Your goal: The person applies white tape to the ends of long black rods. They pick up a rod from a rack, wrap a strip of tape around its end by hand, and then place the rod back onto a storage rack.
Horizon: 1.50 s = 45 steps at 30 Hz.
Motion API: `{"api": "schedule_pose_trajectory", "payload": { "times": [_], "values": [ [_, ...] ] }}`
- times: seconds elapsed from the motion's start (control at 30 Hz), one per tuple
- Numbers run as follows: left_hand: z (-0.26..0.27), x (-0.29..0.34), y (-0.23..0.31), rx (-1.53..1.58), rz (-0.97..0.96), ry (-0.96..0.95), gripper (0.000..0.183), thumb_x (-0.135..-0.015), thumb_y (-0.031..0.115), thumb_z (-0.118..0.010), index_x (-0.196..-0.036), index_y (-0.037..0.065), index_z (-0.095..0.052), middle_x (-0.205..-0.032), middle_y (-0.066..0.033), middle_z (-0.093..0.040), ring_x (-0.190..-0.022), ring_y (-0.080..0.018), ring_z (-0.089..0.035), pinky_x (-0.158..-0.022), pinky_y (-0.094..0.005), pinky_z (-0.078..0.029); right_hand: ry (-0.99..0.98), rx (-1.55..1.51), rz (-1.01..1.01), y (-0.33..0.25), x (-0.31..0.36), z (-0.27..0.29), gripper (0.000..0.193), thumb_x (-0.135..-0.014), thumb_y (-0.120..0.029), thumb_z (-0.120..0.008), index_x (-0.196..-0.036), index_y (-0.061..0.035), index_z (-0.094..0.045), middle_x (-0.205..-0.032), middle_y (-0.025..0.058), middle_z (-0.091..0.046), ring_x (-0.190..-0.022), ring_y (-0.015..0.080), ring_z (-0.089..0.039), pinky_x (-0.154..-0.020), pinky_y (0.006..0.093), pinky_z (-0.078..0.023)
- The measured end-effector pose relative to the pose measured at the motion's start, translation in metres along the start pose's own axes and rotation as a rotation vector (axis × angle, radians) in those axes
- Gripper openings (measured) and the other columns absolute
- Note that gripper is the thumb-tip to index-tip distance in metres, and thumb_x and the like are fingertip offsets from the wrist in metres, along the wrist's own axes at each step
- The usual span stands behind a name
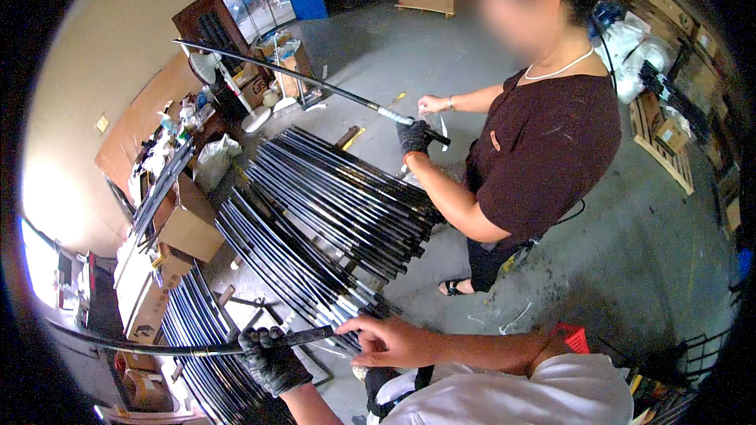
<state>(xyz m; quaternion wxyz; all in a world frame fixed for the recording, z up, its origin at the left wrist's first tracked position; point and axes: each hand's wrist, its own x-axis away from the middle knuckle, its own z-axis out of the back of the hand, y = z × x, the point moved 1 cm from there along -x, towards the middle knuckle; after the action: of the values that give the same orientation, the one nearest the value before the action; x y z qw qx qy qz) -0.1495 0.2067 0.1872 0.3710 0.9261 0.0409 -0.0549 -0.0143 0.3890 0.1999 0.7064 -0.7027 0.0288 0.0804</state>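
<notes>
Head view: a black pole (173,350) extends from the left edge; the gloved left hand (272,360) holds it near its end; stacked poles (331,205) lie beyond; the bare right hand (386,340) adjoins the tip, grip indeterminable.

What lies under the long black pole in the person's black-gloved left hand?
Below the long black pole, a row of thin, shiny black poles shows; the pole and gloved left hand hide parts of it.
</notes>
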Motion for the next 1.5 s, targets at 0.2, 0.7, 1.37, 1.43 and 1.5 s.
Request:
{"api": "schedule_pose_trajectory", "payload": {
  "times": [0.2,0.7,1.37,1.43,1.5],
  "values": [
    [0.002,-0.011,-0.009,0.051,0.010,-0.114,0.012,-0.086,0.017,-0.055,-0.094,0.010,-0.050,-0.065,0.0000,-0.051,-0.051,-0.0093,-0.049,-0.049,-0.0245,-0.045,-0.014,0.222,-0.033,0.027,-0.001,0.001,0.021,-0.082,-0.021,-0.061,-0.094,-0.0036,-0.057,-0.060,0.0077,-0.055,-0.051,0.0131,-0.051,-0.051,0.0291,-0.040],
    [-0.001,-0.039,-0.060,-0.054,0.294,-0.229,0.032,-0.085,0.033,-0.051,-0.096,0.003,-0.047,-0.053,-0.0021,-0.048,-0.039,-0.0100,-0.042,-0.038,-0.0290,-0.039,0.275,0.473,0.170,-0.018,0.008,0.002,0.016,-0.072,-0.022,-0.060,-0.071,-0.0059,-0.056,-0.062,0.0116,-0.057,-0.061,0.0324,-0.057,-0.058,0.0439,-0.043],
    [0.067,-0.069,0.039,-0.174,0.372,-0.260,0.042,-0.078,0.010,-0.062,-0.116,0.013,-0.042,-0.082,-0.0039,-0.056,-0.063,-0.0132,-0.053,-0.056,-0.0308,-0.048,0.676,0.572,0.352,-0.050,-0.091,-0.059,0.008,-0.079,-0.011,-0.061,-0.080,-0.0054,-0.055,-0.069,0.0075,-0.056,-0.062,0.0247,-0.054,-0.054,0.0332,-0.040],
    [0.064,-0.065,0.047,-0.203,0.367,-0.201,0.054,-0.079,0.008,-0.061,-0.124,0.020,-0.035,-0.082,-0.0042,-0.054,-0.058,-0.0129,-0.051,-0.051,-0.0281,-0.047,0.618,0.483,0.453,-0.061,-0.103,-0.078,0.007,-0.078,-0.006,-0.061,-0.082,-0.0045,-0.056,-0.069,0.0067,-0.052,-0.063,0.0222,-0.052,-0.056,0.0319,-0.040],
    [0.073,-0.061,0.047,-0.162,0.428,-0.199,0.055,-0.076,0.006,-0.063,-0.123,0.015,-0.036,-0.086,-0.0058,-0.055,-0.066,-0.0141,-0.054,-0.056,-0.0263,-0.048,0.527,0.319,0.481,-0.062,-0.109,-0.093,0.005,-0.080,-0.006,-0.060,-0.082,-0.0041,-0.056,-0.081,0.0066,-0.050,-0.076,0.0196,-0.051,-0.066,0.0301,-0.041]
  ]
}}
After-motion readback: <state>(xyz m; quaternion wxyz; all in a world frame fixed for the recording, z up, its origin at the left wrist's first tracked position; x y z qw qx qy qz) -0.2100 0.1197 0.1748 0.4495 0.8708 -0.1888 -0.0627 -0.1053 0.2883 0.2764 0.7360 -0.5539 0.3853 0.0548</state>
